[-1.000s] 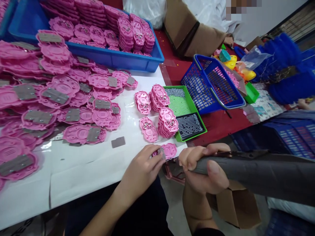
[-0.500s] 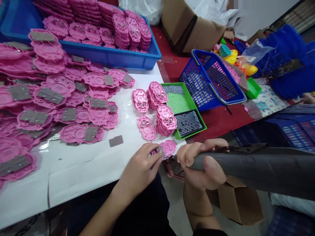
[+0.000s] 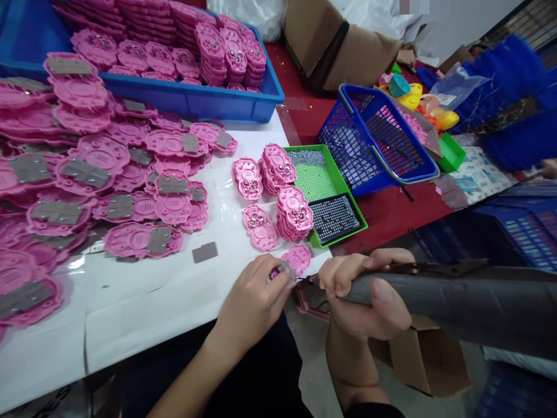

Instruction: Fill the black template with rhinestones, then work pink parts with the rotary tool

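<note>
We look down on a white surface (image 3: 143, 302) crowded with pink plastic parts, many topped with grey metal plates, and a blue bin (image 3: 195, 104) of stacked pink pieces at its far edge. Near the front edge our left hand (image 3: 252, 299) pinches a small pink part (image 3: 281, 271) between fingertips and thumb, closed on it, with the part resting just at the rim of the surface. Another pink piece (image 3: 298, 258) lies touching or just beside it; we cannot quite tell which. Our right hand (image 3: 365, 296) is wrapped tight around a thick grey power tool (image 3: 456, 302), whose tip (image 3: 307, 280) sits right at the held part. Beyond them stand small stacks of pink pieces (image 3: 296, 219) beside a green tray (image 3: 324, 194) of tiny screws, and a blue basket (image 3: 374, 139) on the red table
</note>
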{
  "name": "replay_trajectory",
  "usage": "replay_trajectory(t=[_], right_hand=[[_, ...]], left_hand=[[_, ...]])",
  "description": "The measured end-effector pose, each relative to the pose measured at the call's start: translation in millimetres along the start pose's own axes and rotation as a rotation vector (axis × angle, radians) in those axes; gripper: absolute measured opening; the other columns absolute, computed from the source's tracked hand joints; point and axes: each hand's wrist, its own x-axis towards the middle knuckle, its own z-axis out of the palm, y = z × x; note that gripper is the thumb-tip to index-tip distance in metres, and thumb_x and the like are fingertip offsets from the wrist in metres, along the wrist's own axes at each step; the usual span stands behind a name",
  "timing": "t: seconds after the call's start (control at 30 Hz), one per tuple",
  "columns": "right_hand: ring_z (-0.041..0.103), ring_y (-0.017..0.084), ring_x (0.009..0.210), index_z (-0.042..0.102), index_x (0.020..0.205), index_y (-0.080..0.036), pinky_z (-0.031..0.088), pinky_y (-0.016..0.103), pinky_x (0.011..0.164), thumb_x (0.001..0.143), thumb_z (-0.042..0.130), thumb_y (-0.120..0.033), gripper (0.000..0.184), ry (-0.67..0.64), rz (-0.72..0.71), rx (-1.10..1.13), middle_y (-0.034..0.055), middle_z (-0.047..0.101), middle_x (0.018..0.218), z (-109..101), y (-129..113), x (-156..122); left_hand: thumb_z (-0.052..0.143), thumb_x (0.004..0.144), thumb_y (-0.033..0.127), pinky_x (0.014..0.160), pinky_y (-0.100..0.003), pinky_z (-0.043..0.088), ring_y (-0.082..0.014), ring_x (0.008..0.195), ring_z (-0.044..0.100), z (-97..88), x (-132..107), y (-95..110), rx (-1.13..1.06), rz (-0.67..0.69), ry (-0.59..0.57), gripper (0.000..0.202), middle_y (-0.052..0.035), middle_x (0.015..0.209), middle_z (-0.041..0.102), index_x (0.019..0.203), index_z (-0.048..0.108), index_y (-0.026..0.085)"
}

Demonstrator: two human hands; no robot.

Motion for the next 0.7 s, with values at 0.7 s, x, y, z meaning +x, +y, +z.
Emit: replay_trajectory(t=[0.7], right_hand=[[0.041,0.013,0.039,0.051,0.099,-0.029,0.039,0.029,0.041,0.091,0.051,-0.029,0.009,-0.033,0.025,-0.020,-0.0087,0.049,0.056,-2.5,-0.9,4.4]], left_hand=[[0.059,0.099,0.019,0.093,-0.043,0.052,-0.0259,0.114,0.059,-8.1,10.5,-1.1,0.049,0.054,-0.125,0.001,-0.0050,0.122,0.071,0.098,0.060,0.019]])
